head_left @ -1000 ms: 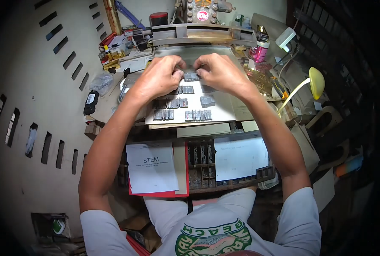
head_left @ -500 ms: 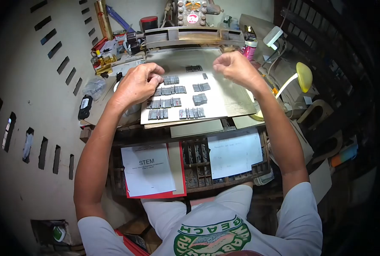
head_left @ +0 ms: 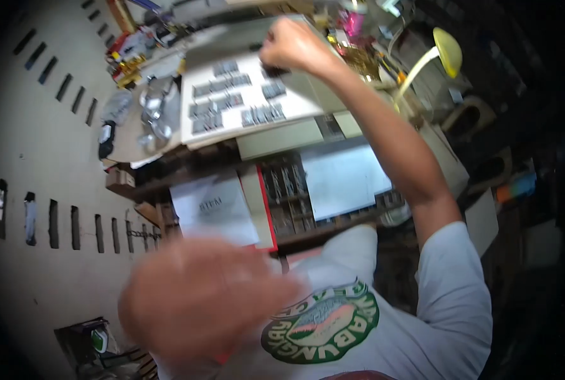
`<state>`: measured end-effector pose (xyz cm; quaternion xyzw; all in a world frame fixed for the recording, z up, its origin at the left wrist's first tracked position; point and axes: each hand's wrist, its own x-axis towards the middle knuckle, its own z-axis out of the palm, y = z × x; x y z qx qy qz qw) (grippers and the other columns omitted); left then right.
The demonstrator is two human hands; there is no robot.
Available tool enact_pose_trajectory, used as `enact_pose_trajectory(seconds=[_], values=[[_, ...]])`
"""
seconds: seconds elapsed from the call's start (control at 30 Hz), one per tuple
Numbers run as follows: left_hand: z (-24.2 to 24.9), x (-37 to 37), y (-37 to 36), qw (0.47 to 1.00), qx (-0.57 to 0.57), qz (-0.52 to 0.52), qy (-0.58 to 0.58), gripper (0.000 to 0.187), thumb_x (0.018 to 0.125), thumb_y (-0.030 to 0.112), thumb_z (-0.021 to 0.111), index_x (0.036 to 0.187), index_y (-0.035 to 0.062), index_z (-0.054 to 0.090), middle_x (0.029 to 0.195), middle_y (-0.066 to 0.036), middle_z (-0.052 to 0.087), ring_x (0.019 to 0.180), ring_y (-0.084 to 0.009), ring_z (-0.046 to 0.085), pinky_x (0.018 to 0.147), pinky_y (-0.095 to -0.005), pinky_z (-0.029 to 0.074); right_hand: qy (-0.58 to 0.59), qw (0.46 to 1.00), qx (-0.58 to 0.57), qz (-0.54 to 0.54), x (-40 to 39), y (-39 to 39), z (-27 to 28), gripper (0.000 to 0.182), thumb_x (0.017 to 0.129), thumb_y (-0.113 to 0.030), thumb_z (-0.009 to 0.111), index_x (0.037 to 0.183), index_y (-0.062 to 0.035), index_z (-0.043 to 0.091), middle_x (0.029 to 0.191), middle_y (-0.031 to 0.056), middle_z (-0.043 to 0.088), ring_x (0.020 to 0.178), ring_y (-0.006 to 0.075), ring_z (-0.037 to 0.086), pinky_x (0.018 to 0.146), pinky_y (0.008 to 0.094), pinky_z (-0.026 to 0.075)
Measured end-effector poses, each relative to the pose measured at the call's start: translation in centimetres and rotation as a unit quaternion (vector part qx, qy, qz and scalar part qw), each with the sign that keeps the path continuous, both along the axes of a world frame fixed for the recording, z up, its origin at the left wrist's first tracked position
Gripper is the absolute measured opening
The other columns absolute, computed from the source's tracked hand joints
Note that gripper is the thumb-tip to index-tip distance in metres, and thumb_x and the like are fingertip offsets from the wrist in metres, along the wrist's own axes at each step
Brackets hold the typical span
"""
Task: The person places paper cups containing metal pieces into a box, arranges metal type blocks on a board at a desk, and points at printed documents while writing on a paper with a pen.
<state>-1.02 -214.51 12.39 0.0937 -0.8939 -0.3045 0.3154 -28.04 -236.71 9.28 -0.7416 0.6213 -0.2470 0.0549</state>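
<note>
Head-worn camera looks steeply down, tilted, at the cluttered workbench (head_left: 136, 149).

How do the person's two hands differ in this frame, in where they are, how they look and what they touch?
The right hand is stretched far forward over the pale board of small metal blocks; the left hand is pulled back close to the camera, over the shirt. The right hand is fairly sharp, the left a large blur. The right hand's curled fingers reach the blocks; whether the left holds anything cannot be told. Both are bare.

The small grey metal type blocks (head_left: 231, 100) lie on a pale cream board (head_left: 295, 104). The folder (head_left: 269, 209) is red, the lamp shade (head_left: 447, 43) yellow-green, the shirt (head_left: 447, 297) white with a green print.
</note>
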Motion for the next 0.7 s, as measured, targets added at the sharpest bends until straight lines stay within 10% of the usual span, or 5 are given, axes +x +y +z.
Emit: enact_pose_trajectory(seconds=[0.3, 0.4, 0.43, 0.5, 0.7], values=[[-3.9, 2.4, 11.5, 0.977, -0.095, -0.142, 0.126, 0.012, 0.091, 0.009, 0.075, 0.101, 0.0044, 0.080, 0.094, -0.006, 0.078, 0.087, -0.0188, 0.071, 0.080, -0.0310, 0.060, 0.005, 0.998, -0.016, 0.056, -5.6, 0.4, -3.1, 0.033, 0.078, -0.026, 0.068, 0.087, 0.0047, 0.077, 0.088, 0.0186, 0.077, 0.078, 0.0330, 0.072, 0.075, 0.0403, 0.059], [-5.6, 2.3, 14.2, 0.970, -0.040, -0.181, 0.160, 0.014, 0.093, 0.009, 0.074, 0.103, 0.0022, 0.079, 0.094, -0.007, 0.077, 0.088, -0.0206, 0.071, 0.080, -0.0308, 0.059, -0.340, 0.933, -0.074, 0.094, -7.1, 13.8, -3.8, 0.048, 0.097, -0.042, 0.075, 0.123, -0.0022, 0.074, 0.108, 0.0121, 0.077, 0.076, 0.0190, 0.067, 0.068, 0.0344, 0.057], [-5.7, 1.3, 14.1, 0.969, -0.027, -0.182, 0.167, 0.014, 0.093, 0.009, 0.073, 0.104, 0.0015, 0.079, 0.094, -0.007, 0.077, 0.088, -0.0212, 0.070, 0.079, -0.0307, 0.059, -0.326, 0.937, 0.087, 0.091, -10.2, 9.9, -2.6, 0.029, 0.081, -0.022, 0.067, 0.091, 0.0028, 0.078, 0.089, 0.0151, 0.077, 0.076, 0.0276, 0.071, 0.071, 0.0370, 0.059], [-6.1, -0.6, 14.7, 0.964, -0.008, -0.194, 0.181, 0.015, 0.094, 0.009, 0.072, 0.105, 0.0000, 0.078, 0.094, -0.008, 0.076, 0.088, -0.0225, 0.070, 0.079, -0.0305, 0.059, -0.100, 0.990, -0.084, -0.057, -7.9, 20.0, -2.2, 0.038, 0.099, -0.036, 0.073, 0.114, -0.0020, 0.076, 0.089, 0.0079, 0.073, 0.066, 0.0128, 0.058, 0.059, 0.0279, 0.048], [-8.9, -4.2, 16.6, 0.948, 0.070, -0.206, 0.231, 0.019, 0.097, 0.009, 0.070, 0.109, -0.0044, 0.077, 0.095, -0.010, 0.075, 0.089, -0.0262, 0.069, 0.078, -0.0301, 0.057, -0.218, 0.961, 0.097, -0.139, -11.5, 30.7, -14.4, 0.018, 0.097, -0.019, 0.071, 0.095, -0.0012, 0.076, 0.073, -0.0001, 0.064, 0.061, 0.0086, 0.050, 0.057, 0.0232, 0.040]])
